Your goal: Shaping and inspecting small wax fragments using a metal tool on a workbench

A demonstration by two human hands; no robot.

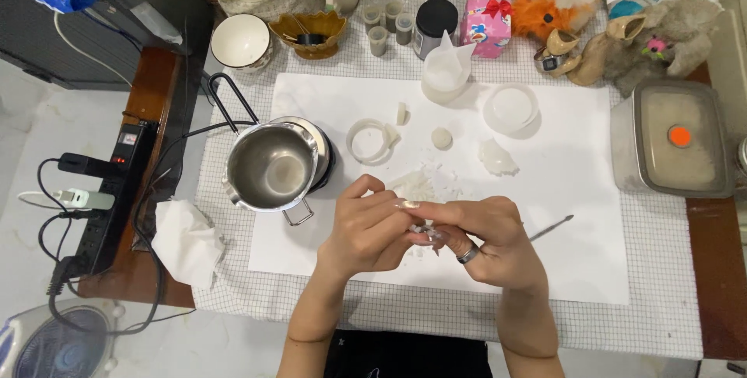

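In the head view, your left hand [366, 230] and right hand [490, 242] meet just in front of the steel pot [272, 166], low over the white paper sheet [576, 191] that covers the checked counter [661, 308]. Both hands are pinched narrow around a small clear piece [426, 232]; your left fingertips pick at its near end while your right fingers, one wearing a ring [468, 254], cradle it from below. What the piece is exactly is too small to tell. Just beyond your hands, to the right of the pot, lie pale wax flakes [416, 183], and farther right a translucent ring mould [369, 141], a small round wax disc [442, 138], a lumpy wax chunk [498, 159] and a round clear lid [511, 108]. A thin metal pick [551, 228] lies on the sheet well to the right of the pot, close to your right hand. The pot itself sits on a small burner and looks empty, its handle pointing away from you. By the look of it, you are at the cleaning or peeling stage, scraping residue off the piece with your nails. The move ahead seems to call for a steady right-hand grip and light, short strokes from the left, keeping the piece over the sheet so the crumbs land there.
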